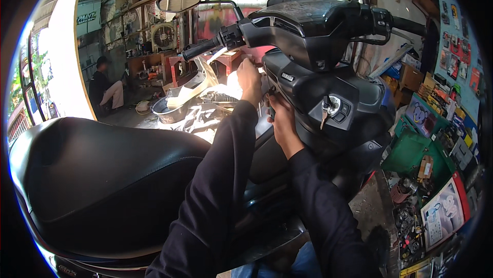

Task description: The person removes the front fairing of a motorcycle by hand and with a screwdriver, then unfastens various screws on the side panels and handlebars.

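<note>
A black scooter stands in front of me, with its long seat (pixel 118 175) at the left and its handlebar cover (pixel 308 31) ahead. Both my arms reach across it to the far side of the front body panel (pixel 295 80). My left hand (pixel 250 80) is closed beside that panel's edge, its fingertips turned away in strong light. Lower and closer, my right hand (pixel 282 123) curls against the panel, fingers closed round a small dark thing I cannot make out. A key (pixel 323 119) hangs in the ignition lock (pixel 333 105), right of my hands.
Beyond the scooter are a dark basin (pixel 169 112), loose parts and a red table (pixel 226 62). Another person (pixel 105 85) sits far left. A mirror (pixel 178 2) and left handlebar grip (pixel 200 49) jut out above. At right are a green case (pixel 411 149) and cluttered supplies.
</note>
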Demonstrator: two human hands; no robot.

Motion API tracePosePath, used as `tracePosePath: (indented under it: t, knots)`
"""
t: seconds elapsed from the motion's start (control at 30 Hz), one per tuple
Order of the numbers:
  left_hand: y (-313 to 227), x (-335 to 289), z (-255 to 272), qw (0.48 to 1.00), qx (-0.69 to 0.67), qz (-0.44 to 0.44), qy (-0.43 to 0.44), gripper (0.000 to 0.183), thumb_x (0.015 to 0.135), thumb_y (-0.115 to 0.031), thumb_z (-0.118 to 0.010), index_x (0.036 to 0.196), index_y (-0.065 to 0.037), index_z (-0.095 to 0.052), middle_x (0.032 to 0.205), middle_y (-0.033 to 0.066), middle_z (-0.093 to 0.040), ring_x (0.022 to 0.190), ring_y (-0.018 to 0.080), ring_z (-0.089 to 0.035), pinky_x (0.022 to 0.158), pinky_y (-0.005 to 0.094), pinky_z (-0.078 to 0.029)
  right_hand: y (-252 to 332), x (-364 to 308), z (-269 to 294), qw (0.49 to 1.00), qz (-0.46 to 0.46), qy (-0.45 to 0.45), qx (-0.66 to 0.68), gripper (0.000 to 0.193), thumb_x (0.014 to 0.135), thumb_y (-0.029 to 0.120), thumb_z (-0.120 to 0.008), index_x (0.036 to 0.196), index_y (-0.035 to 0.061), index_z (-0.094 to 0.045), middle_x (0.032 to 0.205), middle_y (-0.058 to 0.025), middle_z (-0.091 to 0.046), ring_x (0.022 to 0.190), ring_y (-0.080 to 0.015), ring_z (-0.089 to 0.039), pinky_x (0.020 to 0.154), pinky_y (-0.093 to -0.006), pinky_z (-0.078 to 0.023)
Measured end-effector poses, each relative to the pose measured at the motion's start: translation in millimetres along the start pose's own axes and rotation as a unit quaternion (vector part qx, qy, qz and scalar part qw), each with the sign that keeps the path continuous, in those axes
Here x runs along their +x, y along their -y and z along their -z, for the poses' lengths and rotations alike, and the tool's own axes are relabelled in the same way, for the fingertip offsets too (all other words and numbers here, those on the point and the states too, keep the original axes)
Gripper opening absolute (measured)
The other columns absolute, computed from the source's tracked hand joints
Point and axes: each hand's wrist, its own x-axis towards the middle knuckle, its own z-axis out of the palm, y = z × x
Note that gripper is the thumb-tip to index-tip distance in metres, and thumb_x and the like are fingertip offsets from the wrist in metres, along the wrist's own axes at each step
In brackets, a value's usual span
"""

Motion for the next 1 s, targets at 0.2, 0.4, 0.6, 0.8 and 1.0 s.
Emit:
tracePosePath:
  t: [0.2, 0.4, 0.6, 0.8, 1.0]
  knots:
    - [14, -61, 3, 0.986, -0.105, 0.118, 0.054, 0.031, 0.087, -0.033, -0.039, 0.089, -0.008, -0.057, 0.073, 0.0028, -0.056, 0.052, 0.0139, -0.044, 0.047, 0.0295, -0.035, 3, -22, 28, 0.999, 0.038, 0.033, 0.004, 0.019, 0.094, 0.023, -0.052, 0.106, 0.0109, -0.061, 0.087, 0.0029, -0.060, 0.076, -0.0077, -0.055, 0.060, -0.0235, -0.041]
    - [15, -143, 21, 0.974, -0.104, 0.145, 0.140, 0.024, 0.088, -0.029, -0.040, 0.093, -0.010, -0.054, 0.088, 0.0033, -0.054, 0.054, 0.0096, -0.038, 0.047, 0.0236, -0.029, 23, -77, 58, 0.999, 0.027, 0.029, 0.028, 0.019, 0.092, 0.025, -0.054, 0.096, 0.0089, -0.061, 0.080, 0.0020, -0.060, 0.071, -0.0071, -0.053, 0.057, -0.0241, -0.040]
    - [72, -211, 76, 0.963, 0.179, 0.064, 0.193, 0.031, 0.091, -0.033, -0.041, 0.091, -0.006, -0.056, 0.079, 0.0031, -0.053, 0.058, 0.0112, -0.045, 0.048, 0.0247, -0.034, 9, -151, 80, 0.998, 0.000, 0.042, -0.056, 0.020, 0.091, 0.029, -0.057, 0.090, 0.0091, -0.059, 0.070, 0.0042, -0.053, 0.058, -0.0050, -0.049, 0.048, -0.0215, -0.035]
    - [141, -308, 110, 0.934, 0.205, 0.088, 0.278, 0.031, 0.093, -0.024, -0.040, 0.082, -0.002, -0.058, 0.067, 0.0021, -0.053, 0.054, 0.0132, -0.048, 0.046, 0.0282, -0.036, -57, -229, 141, 0.989, -0.047, 0.063, -0.124, 0.015, 0.089, 0.019, -0.061, 0.084, 0.0070, -0.054, 0.064, 0.0038, -0.050, 0.051, -0.0033, -0.044, 0.045, -0.0217, -0.034]
    - [225, -383, 146, 0.867, 0.248, 0.304, 0.308, 0.028, 0.085, -0.027, -0.055, 0.090, -0.001, -0.063, 0.075, 0.0098, -0.062, 0.069, 0.0235, -0.061, 0.061, 0.0333, -0.048, -138, -294, 216, 0.929, -0.009, 0.069, -0.364, 0.024, 0.079, 0.019, -0.064, 0.092, -0.0001, -0.057, 0.082, -0.0205, -0.061, 0.079, -0.0344, -0.061, 0.068, -0.0401, -0.045]
